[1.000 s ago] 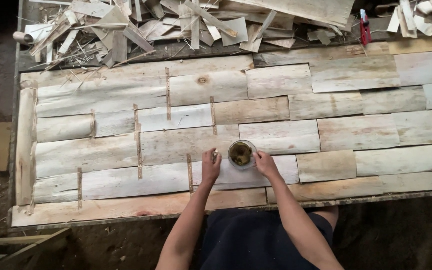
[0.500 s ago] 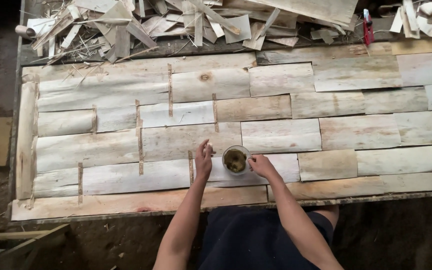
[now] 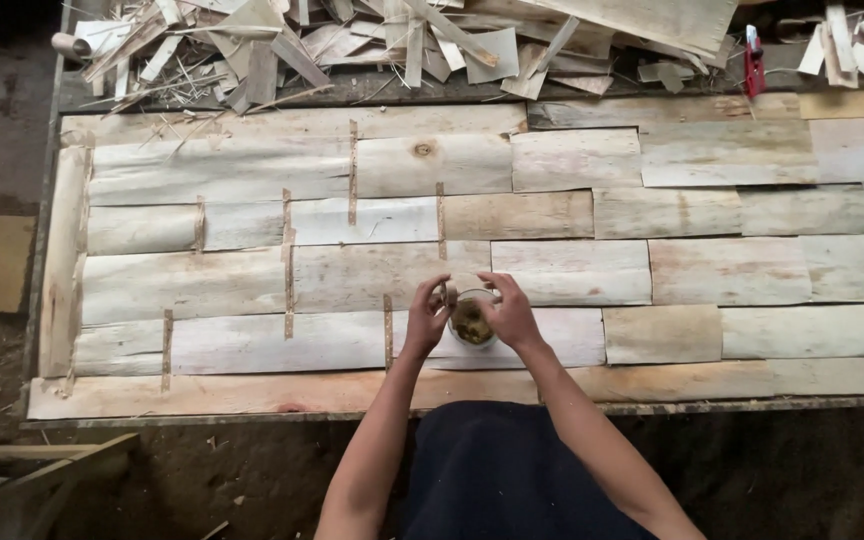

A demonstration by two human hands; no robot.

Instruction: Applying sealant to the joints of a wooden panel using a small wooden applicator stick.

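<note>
A small round container (image 3: 470, 322) with dark yellowish stuff inside stands on pale wood veneer sheets (image 3: 572, 215) laid side by side on a workbench. My right hand (image 3: 508, 312) curls around the container's right rim, fingers reaching over its far edge. My left hand (image 3: 428, 316) hovers at its left side with fingers apart, fingertips close to a thin brown tape strip (image 3: 443, 262) on a seam. Whether the left hand pinches anything is too small to tell.
Narrow brown strips (image 3: 288, 265) cover several seams between sheets. A heap of veneer scraps (image 3: 372, 45) lies along the bench's far edge, with a red tool (image 3: 754, 62) at the far right. A wooden frame (image 3: 22, 470) stands low left on the dirt floor.
Both hands and the container have shifted slightly left and away from me. My left hand lifted off the sheet and opened near the container's rim.
</note>
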